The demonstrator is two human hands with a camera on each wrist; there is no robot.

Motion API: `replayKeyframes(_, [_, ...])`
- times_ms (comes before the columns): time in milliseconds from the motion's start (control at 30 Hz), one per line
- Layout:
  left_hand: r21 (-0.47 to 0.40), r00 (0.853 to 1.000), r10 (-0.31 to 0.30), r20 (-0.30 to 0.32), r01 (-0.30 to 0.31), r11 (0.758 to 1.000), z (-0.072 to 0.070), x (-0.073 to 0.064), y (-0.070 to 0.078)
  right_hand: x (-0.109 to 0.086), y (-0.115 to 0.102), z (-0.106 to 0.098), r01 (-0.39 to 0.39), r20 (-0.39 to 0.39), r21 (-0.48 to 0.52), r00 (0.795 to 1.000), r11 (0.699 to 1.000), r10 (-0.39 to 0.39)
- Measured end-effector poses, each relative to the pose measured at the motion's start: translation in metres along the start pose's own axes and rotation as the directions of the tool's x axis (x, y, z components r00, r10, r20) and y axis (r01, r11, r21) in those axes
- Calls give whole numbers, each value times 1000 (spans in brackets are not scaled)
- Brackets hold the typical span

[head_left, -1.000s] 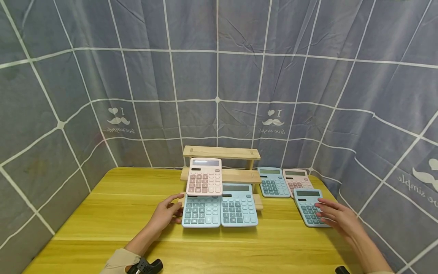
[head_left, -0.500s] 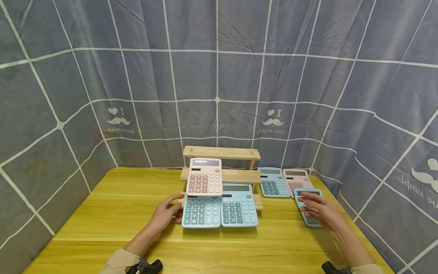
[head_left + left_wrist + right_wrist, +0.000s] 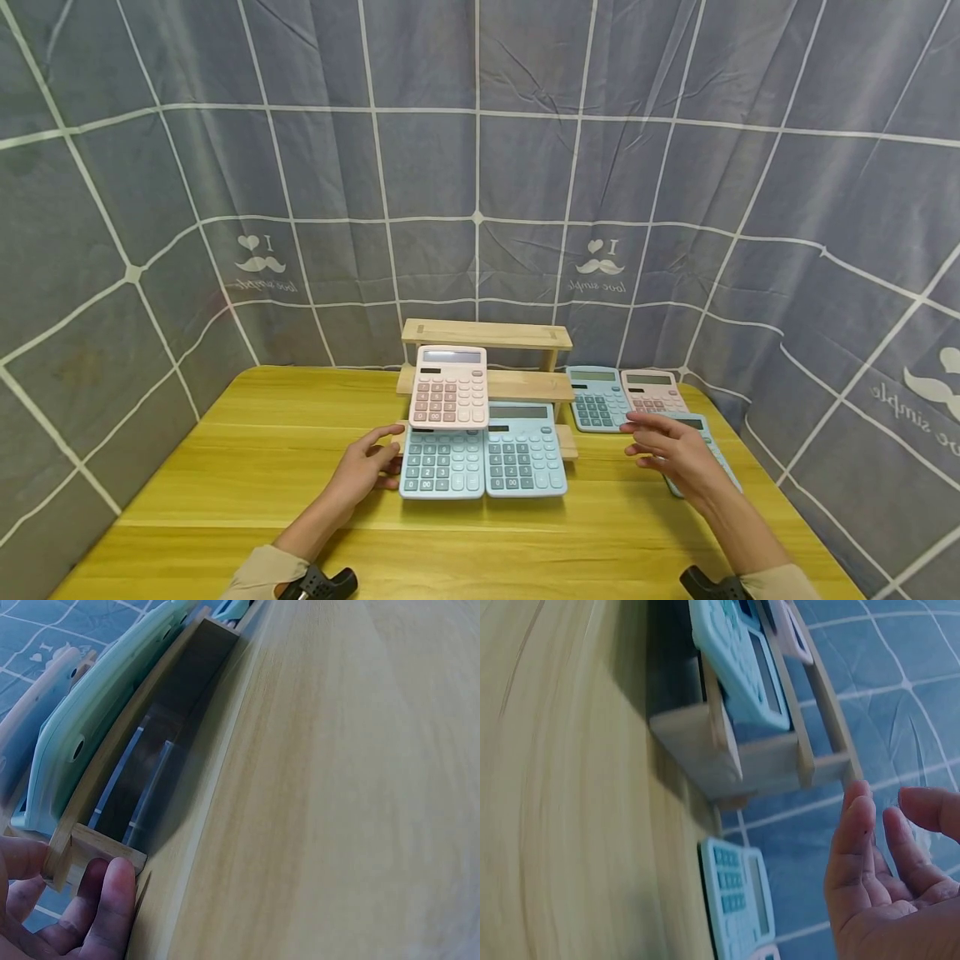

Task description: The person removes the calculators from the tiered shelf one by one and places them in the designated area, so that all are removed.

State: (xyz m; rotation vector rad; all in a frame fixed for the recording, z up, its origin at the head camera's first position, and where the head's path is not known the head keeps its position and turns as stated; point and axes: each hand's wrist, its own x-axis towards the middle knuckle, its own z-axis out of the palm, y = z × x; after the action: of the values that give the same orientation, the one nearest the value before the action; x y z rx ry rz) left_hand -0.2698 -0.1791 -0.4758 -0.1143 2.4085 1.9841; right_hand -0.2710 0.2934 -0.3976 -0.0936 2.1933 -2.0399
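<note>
My left hand (image 3: pixel 367 467) grips the left end of a tiered wooden rack (image 3: pixel 487 335); in the left wrist view its thumb and fingers (image 3: pixel 109 900) are at the rack's wooden end. Two blue calculators (image 3: pixel 442 467) lean side by side on the lowest tier. Above the left one, a pink calculator (image 3: pixel 448 392) stands on the middle tier. My right hand (image 3: pixel 678 462) hovers with loosely bent fingers, holding nothing. It partly hides a blue calculator (image 3: pixel 723 462) at the right.
Right of the rack, another blue calculator (image 3: pixel 596 400) and a pink calculator (image 3: pixel 648 383) lie on the yellow wood-grain table (image 3: pixel 225 467). A grey curtain (image 3: pixel 480 167) with white grid lines surrounds the table's back and sides.
My right hand has moved left across the nearest loose blue calculator, toward the rack. The left hand, rack and calculators have stayed where they were.
</note>
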Motion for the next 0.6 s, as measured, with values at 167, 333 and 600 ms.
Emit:
replayKeyframes(167, [-3, 1000, 1, 0, -1, 1000, 1, 0, 0, 3, -4, 15, 8, 20, -6, 1000, 1000, -8])
replayKeyframes(333, [-6, 1000, 3, -1, -3, 1000, 1, 1, 1, 9, -4, 28, 10, 35, -6, 999, 1000, -10])
replayKeyframes(600, [-9, 1000, -5, 1, 5, 1000, 0, 1, 0, 21, -5, 48, 34, 92, 11, 995, 999, -35])
